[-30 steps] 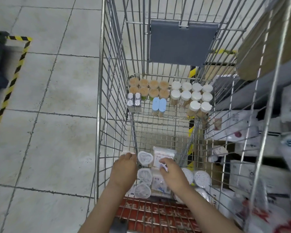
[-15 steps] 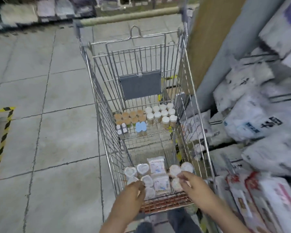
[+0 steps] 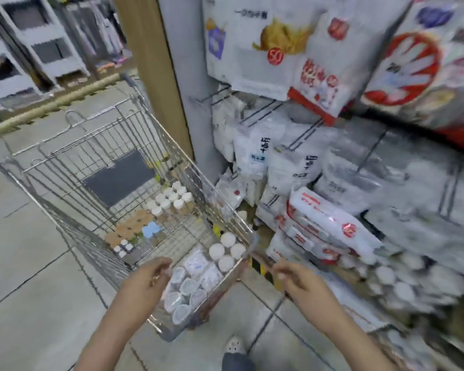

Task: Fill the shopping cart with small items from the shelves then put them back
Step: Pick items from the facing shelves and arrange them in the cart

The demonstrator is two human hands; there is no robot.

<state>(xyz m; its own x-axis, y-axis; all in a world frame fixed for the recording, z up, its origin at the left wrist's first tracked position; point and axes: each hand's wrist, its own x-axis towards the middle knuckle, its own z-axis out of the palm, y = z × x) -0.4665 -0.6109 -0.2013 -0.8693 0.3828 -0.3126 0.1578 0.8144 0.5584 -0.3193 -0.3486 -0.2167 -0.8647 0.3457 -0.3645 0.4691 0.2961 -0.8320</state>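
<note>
Both hands are hovering over the cart's near end: the left hand (image 3: 148, 277) is curling loosely, its hold unclear through blur; the right hand (image 3: 296, 277) is pinching something small, too blurred to name. Between them, the shopping cart (image 3: 73, 236) is carrying round white tubs (image 3: 227, 250), and beyond them capped jars (image 3: 172, 200); shelves (image 3: 332, 183) of white packets are standing right of the right hand.

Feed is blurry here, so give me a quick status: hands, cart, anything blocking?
Left hand pinching something small over the cart; right hand outside the cart, grip unclear. Round tubs and jars inside. Nothing blocking the shelf.
</note>
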